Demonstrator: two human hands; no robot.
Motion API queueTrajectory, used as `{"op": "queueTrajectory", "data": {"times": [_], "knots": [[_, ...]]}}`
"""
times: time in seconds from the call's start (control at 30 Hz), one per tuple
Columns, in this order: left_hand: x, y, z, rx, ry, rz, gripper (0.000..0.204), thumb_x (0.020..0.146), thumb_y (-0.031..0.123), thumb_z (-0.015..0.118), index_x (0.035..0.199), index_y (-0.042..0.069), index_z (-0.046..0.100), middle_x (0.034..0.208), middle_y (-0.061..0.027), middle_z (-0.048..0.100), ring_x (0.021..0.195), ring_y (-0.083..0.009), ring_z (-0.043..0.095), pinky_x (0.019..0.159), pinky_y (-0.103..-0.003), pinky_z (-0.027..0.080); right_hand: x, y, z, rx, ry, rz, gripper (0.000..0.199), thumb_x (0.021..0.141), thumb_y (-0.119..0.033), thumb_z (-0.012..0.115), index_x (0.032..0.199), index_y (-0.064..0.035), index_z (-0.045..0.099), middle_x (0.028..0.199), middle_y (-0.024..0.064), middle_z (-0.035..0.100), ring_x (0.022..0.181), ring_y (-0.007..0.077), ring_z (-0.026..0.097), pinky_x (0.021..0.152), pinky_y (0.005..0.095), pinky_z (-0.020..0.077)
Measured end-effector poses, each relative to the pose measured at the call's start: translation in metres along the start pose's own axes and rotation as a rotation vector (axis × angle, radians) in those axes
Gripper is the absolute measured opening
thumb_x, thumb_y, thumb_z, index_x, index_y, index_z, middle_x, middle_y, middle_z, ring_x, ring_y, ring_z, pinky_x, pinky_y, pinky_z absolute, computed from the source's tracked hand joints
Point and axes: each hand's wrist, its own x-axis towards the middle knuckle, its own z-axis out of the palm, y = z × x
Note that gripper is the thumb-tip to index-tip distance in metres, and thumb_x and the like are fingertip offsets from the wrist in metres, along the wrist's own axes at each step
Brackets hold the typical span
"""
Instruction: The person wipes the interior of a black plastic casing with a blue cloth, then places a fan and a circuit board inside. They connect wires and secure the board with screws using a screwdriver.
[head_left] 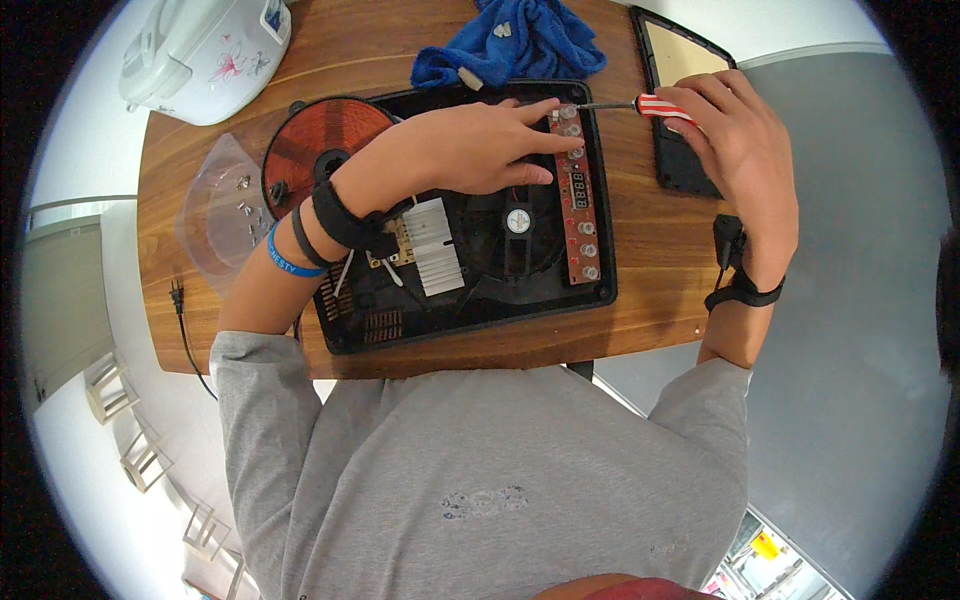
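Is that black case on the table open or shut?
Open: the black case shows its insides, with fan, silver heatsink and reddish circuit board exposed.

Bright, diffuse light covers the desk (652,275), leaving only soft shadows. Pale surfaces to the desk's left wash out almost white, while detail sinks in the black casing (490,305) on it. Fisheye curvature bows the grey panel (860,250) right of the desk; black vignetting rings the view.

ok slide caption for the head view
Right hand holding a striped screwdriver at a circuit board, left hand reaching to it.
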Motion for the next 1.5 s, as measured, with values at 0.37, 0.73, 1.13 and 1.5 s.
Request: {"op": "queueTrajectory", "data": {"times": [0.37,0.73,1.13,1.5], "knots": [[0.000,0.002,-0.005,0.003,-0.024,-0.002,0.060,0.116,0.044,0.064,0.173,0.028,0.051,0.181,-0.0286,0.037,0.142,-0.0508,0.064,0.116,-0.056,0.057,0.008,-0.002,-0.002,0.009,0.009,-0.045,0.025,0.093,-0.017,0.084,0.118,-0.0159,0.081,0.118,-0.0007,0.076,0.110,0.0276,0.072,0.091,0.0444,0.0628],[0.001,0.001,-0.003,0.020,-0.012,0.006,0.062,0.114,0.044,0.067,0.170,0.022,0.054,0.180,-0.0294,0.037,0.143,-0.0518,0.063,0.117,-0.054,0.056,0.048,-0.018,-0.017,0.404,-0.024,-0.015,0.030,0.099,-0.012,0.082,0.126,-0.0081,0.070,0.124,0.0081,0.072,0.109,0.0335,0.073,0.091,0.0419,0.0607],[0.001,0.004,-0.005,0.016,-0.021,-0.013,0.065,0.110,0.037,0.073,0.170,0.021,0.054,0.180,-0.0299,0.037,0.139,-0.0515,0.066,0.113,-0.055,0.059,0.063,-0.025,-0.031,0.462,-0.146,0.234,0.026,0.107,-0.013,0.078,0.126,-0.0054,0.062,0.111,0.0157,0.074,0.095,0.0314,0.077,0.086,0.0437,0.0611],[0.001,0.006,-0.003,0.066,-0.018,-0.004,0.070,0.106,0.027,0.077,0.170,0.020,0.052,0.179,-0.0325,0.038,0.139,-0.0507,0.066,0.114,-0.055,0.059,0.081,-0.034,-0.058,0.396,-0.394,0.414,0.027,0.111,-0.012,0.073,0.131,-0.0010,0.059,0.104,0.0165,0.075,0.086,0.0291,0.077,0.079,0.0408,0.0605]]}}
